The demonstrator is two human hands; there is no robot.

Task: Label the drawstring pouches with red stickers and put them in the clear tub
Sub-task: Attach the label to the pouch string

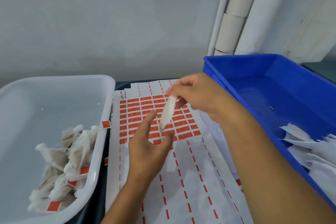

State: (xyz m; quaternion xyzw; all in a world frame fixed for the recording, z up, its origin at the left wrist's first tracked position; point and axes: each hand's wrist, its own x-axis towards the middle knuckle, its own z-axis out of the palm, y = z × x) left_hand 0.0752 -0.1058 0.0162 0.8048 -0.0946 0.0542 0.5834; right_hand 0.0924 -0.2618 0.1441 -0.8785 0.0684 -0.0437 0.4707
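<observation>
Head view: right hand (pixel 196 94) pinches a pouch (pixel 168 112) by its top above the sticker sheet (pixel 156 114), left hand (pixel 149 143) spread beneath it. Labelling stage (no sticker visible on it); next, peel one, press on, drop into the clear tub (pixel 101 132) left of the sheet.

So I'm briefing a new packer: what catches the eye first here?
The sticker sheet with its grid of red labels fills the middle, where the right hand dangles a white pouch over the open left hand. Labelled pouches sit in the clear tub at left; a blue bin stands at right.
</observation>
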